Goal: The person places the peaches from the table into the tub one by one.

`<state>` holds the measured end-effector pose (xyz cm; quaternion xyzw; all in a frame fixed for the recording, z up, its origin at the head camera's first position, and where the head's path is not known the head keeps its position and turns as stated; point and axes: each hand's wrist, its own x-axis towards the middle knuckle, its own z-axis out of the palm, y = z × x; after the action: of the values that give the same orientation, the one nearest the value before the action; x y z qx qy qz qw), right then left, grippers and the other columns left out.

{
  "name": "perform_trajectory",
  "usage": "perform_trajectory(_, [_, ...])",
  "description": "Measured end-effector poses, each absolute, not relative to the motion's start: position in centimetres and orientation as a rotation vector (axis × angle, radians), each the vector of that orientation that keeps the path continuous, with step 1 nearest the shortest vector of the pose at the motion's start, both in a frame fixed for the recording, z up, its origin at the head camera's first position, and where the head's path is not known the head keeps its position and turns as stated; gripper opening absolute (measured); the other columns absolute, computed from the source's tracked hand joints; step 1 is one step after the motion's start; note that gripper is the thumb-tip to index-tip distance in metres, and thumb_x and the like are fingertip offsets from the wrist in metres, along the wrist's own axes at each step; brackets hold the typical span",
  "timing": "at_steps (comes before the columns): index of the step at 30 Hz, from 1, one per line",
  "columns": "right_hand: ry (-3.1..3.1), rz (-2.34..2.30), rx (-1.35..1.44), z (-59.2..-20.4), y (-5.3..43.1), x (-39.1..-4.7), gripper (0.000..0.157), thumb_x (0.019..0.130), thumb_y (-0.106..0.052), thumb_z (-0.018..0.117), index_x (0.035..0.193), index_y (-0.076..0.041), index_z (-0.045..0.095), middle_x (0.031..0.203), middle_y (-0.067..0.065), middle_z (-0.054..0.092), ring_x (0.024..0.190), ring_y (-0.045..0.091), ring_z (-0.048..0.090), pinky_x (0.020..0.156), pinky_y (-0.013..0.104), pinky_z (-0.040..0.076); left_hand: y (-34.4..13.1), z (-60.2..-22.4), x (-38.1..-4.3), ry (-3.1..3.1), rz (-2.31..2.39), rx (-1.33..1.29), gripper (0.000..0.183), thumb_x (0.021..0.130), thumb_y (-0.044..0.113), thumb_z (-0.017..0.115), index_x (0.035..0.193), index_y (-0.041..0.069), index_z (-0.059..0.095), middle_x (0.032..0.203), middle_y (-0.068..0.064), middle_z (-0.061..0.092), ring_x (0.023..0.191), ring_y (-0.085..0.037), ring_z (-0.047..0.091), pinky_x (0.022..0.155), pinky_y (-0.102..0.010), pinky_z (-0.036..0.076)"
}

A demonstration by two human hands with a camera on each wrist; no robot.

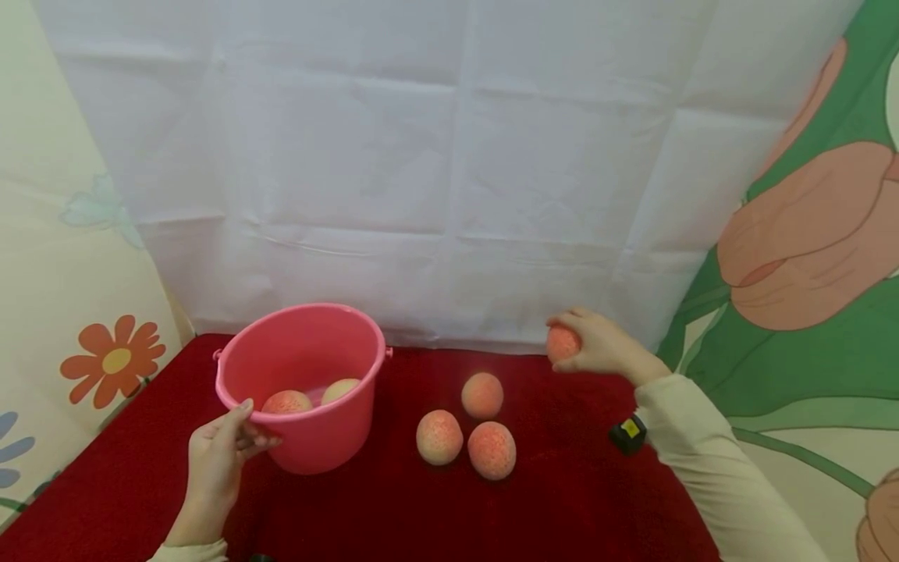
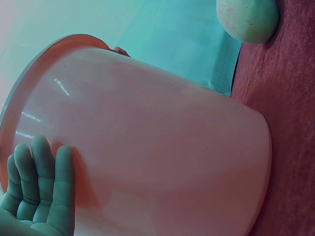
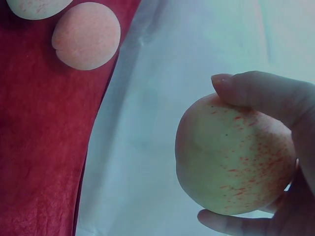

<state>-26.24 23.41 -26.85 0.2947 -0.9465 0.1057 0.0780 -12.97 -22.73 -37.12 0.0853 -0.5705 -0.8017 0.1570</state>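
A pink bucket [image 1: 323, 437] stands on the left of the red cloth, with two peaches in view inside: a reddish peach [image 1: 286, 402] and a paler peach [image 1: 340, 389]. My left hand [image 1: 216, 468] pinches the bucket's near rim, thumb over the edge and fingers against the outer wall [image 2: 162, 137]. At the right, my right hand [image 1: 607, 343] grips a peach [image 3: 231, 157] between thumb and fingers, raised above the cloth. Between the hands three peaches lie close together: one at the back [image 1: 482, 396], one at left [image 1: 439, 437], one in front [image 1: 492, 450].
The red cloth [image 1: 562, 499] covers the table. A white sheet [image 1: 449, 172] hangs right behind it, and flower-print cloths [image 1: 115, 359] hang at both sides. A black device with a yellow label [image 1: 630, 432] is at the right wrist.
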Motion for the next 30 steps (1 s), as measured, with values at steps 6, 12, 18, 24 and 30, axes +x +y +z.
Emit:
perform_trajectory(6, [-2.817,0.32,0.915,-26.6,22.8,-26.3,0.064,0.063,-0.027,0.079,0.117,-0.003,0.055,0.114,0.02,0.053,0.096,0.035,0.054,0.071,0.047,0.049,-22.7,-37.1,-12.9,-1.63,-2.297,0.247,0.038,0.093,0.023,0.053,0.058,0.01,0.061,0.049,-0.001,0.054,0.048,-0.013,0.06,0.057,-0.026,0.054])
perform_trajectory(12, [-2.818,0.34,0.947,-26.2,21.8,-26.5,0.063,0.064,-0.026,0.079,0.117,-0.002,0.055,0.113,0.018,0.053,0.097,0.034,0.053,0.072,0.046,0.049,-22.7,-37.3,-12.9,-1.601,-2.302,0.213,0.039,0.093,0.021,0.052,0.057,0.009,0.061,0.048,-0.002,0.053,0.047,-0.013,0.06,0.056,-0.027,0.054])
perform_trajectory(18, [-2.827,0.333,0.955,-25.7,21.0,-26.7,0.064,0.065,-0.027,0.078,0.119,-0.004,0.055,0.119,0.02,0.051,0.104,0.037,0.05,0.078,0.049,0.047,-22.6,-37.3,-13.0,-1.576,-2.308,0.167,0.039,0.094,0.016,0.051,0.057,0.009,0.062,0.047,-0.002,0.052,0.045,-0.014,0.06,0.054,-0.029,0.054])
perform_trajectory(24, [-2.821,0.322,0.971,-25.3,20.2,-26.6,0.066,0.063,-0.028,0.079,0.12,-0.004,0.055,0.118,0.018,0.052,0.102,0.035,0.052,0.077,0.048,0.047,-22.7,-37.3,-13.0,-1.593,-2.306,0.188,0.038,0.094,0.018,0.051,0.058,0.009,0.063,0.048,-0.002,0.052,0.046,-0.014,0.06,0.055,-0.028,0.054])
perform_trajectory(30, [-2.804,0.318,0.998,-25.1,19.2,-26.8,0.065,0.062,-0.028,0.079,0.118,-0.004,0.056,0.116,0.017,0.053,0.099,0.033,0.053,0.075,0.045,0.048,-22.7,-37.3,-12.9,-1.605,-2.303,0.204,0.039,0.094,0.018,0.051,0.058,0.01,0.063,0.048,-0.002,0.052,0.047,-0.013,0.06,0.056,-0.028,0.055])
